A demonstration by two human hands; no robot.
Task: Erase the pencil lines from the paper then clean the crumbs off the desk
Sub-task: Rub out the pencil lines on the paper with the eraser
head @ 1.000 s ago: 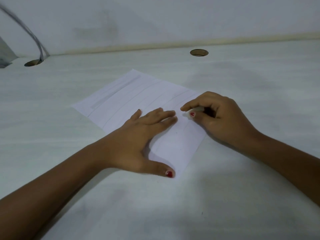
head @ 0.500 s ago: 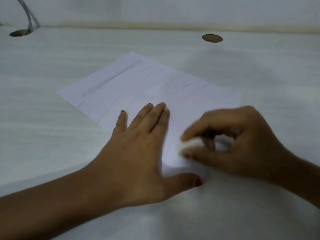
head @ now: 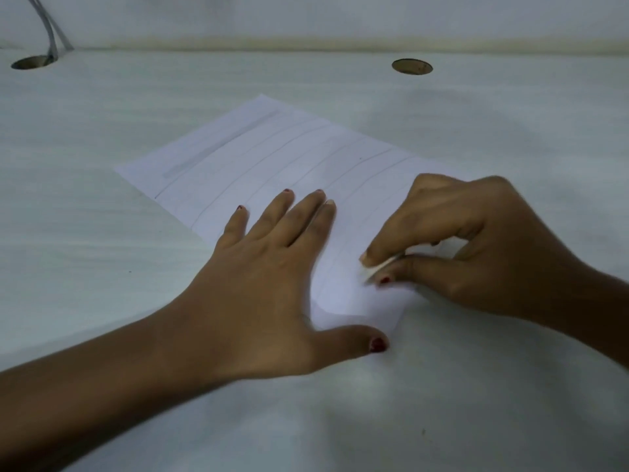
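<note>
on the pale desk (head: 102, 267) the paper (head: 272, 158) shows most pencil lines (head: 308, 155) unerased; at its near corner the left hand (head: 265, 284) presses flat, the right hand (head: 476, 247) pinches the eraser (head: 377, 269).

- A white paper (head: 272, 165) lies slantwise mid-frame on the pale desk (head: 102, 267), faint pencil lines (head: 296, 144) running across it.
- The left hand (head: 272, 284) presses flat on the sheet's lower part, fingers straight, thumb spread toward the lower corner.
- The right hand (head: 476, 247), centre right, pinches a small white eraser (head: 379, 267) against the paper.
- Two round holes sit near the top: one (head: 30, 62) upper left with cables (head: 47, 25), one (head: 412, 66) upper right.
</note>
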